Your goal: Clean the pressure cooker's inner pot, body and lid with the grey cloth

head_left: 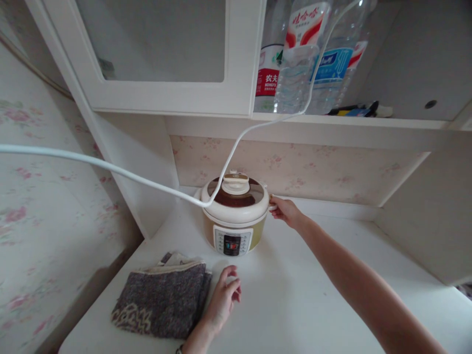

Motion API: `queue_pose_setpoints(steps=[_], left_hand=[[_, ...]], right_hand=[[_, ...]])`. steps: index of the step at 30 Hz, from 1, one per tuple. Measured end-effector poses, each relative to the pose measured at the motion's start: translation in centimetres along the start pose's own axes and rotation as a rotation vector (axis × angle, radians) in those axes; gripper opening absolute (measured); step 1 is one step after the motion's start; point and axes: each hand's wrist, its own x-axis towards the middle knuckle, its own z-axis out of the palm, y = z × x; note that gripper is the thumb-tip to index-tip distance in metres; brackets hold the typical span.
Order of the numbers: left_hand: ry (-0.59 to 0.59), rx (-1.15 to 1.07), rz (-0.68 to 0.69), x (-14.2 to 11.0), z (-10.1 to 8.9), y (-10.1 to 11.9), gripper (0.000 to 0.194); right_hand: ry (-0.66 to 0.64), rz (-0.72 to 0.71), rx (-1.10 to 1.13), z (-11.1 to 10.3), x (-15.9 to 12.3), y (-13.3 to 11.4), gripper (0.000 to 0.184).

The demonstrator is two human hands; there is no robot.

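A small cooker (235, 216) with a glass lid (236, 192) stood at the back of a white counter (295, 305), near the wall. The right hand (284, 210) reached to its 3 o'clock side, fingers closed on the side handle. The left hand (224, 295) rested on the counter at the cooker's 6 o'clock, fingers loosely curled, holding nothing. A folded grey cloth (162, 300) lay just beside that hand, at its 9 o'clock. A white cord (110, 167) crossed in front of the cooker. At 12 o'clock, 3 bottles (306, 54) stood on an upper shelf (350, 120).
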Motion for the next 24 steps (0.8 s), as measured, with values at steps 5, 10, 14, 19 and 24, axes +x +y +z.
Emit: queue_pose_setpoints(steps=[5,10,14,19,24], left_hand=[[0.056,-0.151,0.054,0.4,0.3,0.1,0.053],[0.1,-0.152,0.031,0.9,1.4,0.4,0.055],[0.279,0.018,0.163,2.7,2.5,3.0,0.039],[0.389,0.231,0.471,7.9,4.4,11.7,0.03],[0.44,0.813,0.64,13.6,6.1,18.7,0.031]], right_hand=[[0.108,0.009,-0.074,-7.7,-0.4,0.7,0.03],[0.1,0.063,-0.235,-12.8,-2.3,0.7,0.04],[0.239,-0.066,-0.574,-13.9,-3.3,-1.1,0.046],[0.375,-0.62,-0.928,-9.6,-3.9,-5.8,0.05],[0.055,-0.796,-1.235,-2.2,-4.1,-9.6,0.049]])
